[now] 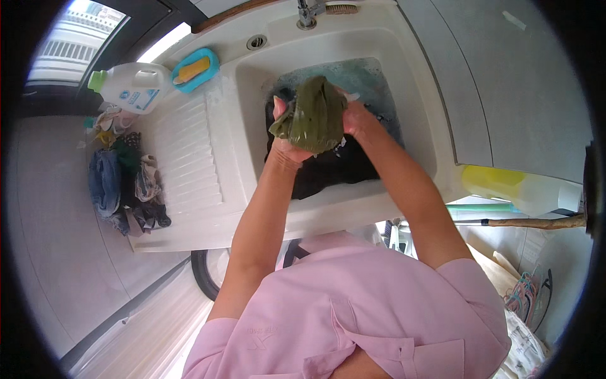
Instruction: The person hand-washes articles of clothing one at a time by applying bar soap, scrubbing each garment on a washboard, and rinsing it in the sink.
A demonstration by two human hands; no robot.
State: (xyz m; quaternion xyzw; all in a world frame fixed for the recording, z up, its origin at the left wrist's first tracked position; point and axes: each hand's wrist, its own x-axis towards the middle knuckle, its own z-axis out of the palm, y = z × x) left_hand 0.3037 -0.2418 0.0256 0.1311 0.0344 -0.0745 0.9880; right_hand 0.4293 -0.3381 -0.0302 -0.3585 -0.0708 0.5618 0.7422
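A bunched, wet olive-green cloth (pixel 318 118) is held up over the laundry sink (pixel 421 118). My left hand (pixel 289 147) grips it from below and on its left side, the thumb showing at the cloth's edge. On the other side my right hand (pixel 354 116) holds it, most of those fingers hidden behind the fabric. Beneath both hands, cloudy bluish water (pixel 352 73) with foam fills part of the basin. Dark fabric (pixel 338 166) lies soaking there, partly covered by my hands and forearms.
Left of the basin is a ribbed washboard (pixel 184 156), with piled clothes (pixel 106 180) along its far side. A detergent jug (pixel 137 87) and a blue soap dish (pixel 195 71) holding yellow soap sit behind. A faucet (pixel 306 19) and brush (pixel 342 9) are at the back; a yellow-liquid bottle (pixel 516 187) lies right.
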